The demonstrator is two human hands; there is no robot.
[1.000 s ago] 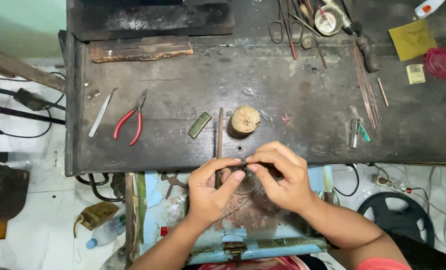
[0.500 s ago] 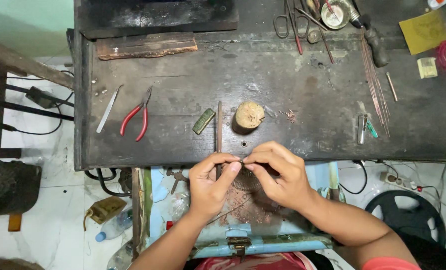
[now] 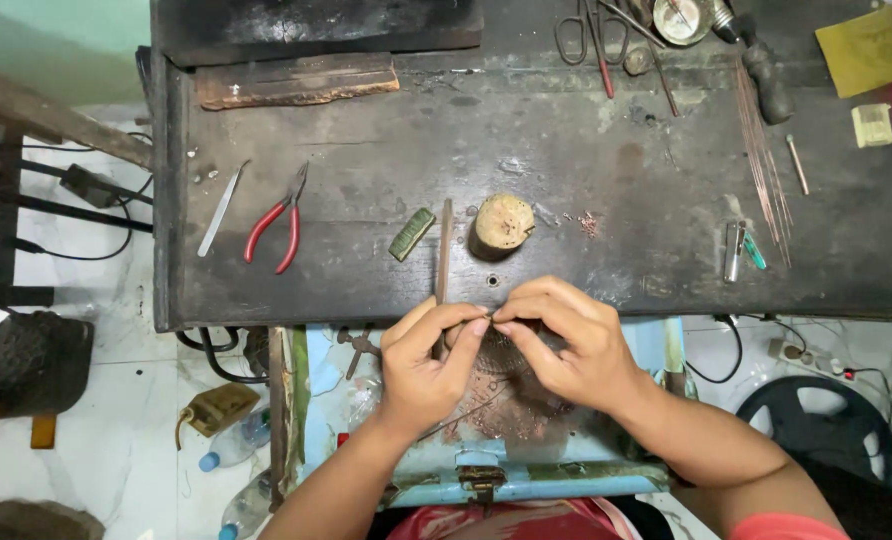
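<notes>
A small thin piece of wire [image 3: 492, 320] was pinched between the fingertips of both hands just off the near edge of the dark tabletop [image 3: 606, 190], above a light blue drawer [image 3: 526, 470] dusted with reddish filings. The piece was too small and too covered by the fingers to tell its shape well; what showed looked like a short, dark, slender bit lying roughly left to right, its long axis running along the tabletop's near edge, one end toward each hand.

The left hand [image 3: 428, 362] was closed narrowly, thumb and forefinger pressed together on the left end of the piece. The right hand [image 3: 566, 340] was curled the same way, fingertips drawn tight on the right end, so that the two hands met tip to tip.

Just beyond the hands a thin brown rod [image 3: 445, 250] lay on the tabletop, its long axis pointing from the near edge away from the person, its near end beside the left fingers. To its right stood a short round cork-coloured block [image 3: 501, 222], and to its left a small green rectangular piece [image 3: 412, 234] lay at a slant. Red-handled pliers [image 3: 278, 222] and a pale flat file [image 3: 223, 208] lay further left, well apart from the hands. A bundle of thin copper-coloured wires [image 3: 763, 165] stretched away on the right side of the tabletop
</notes>
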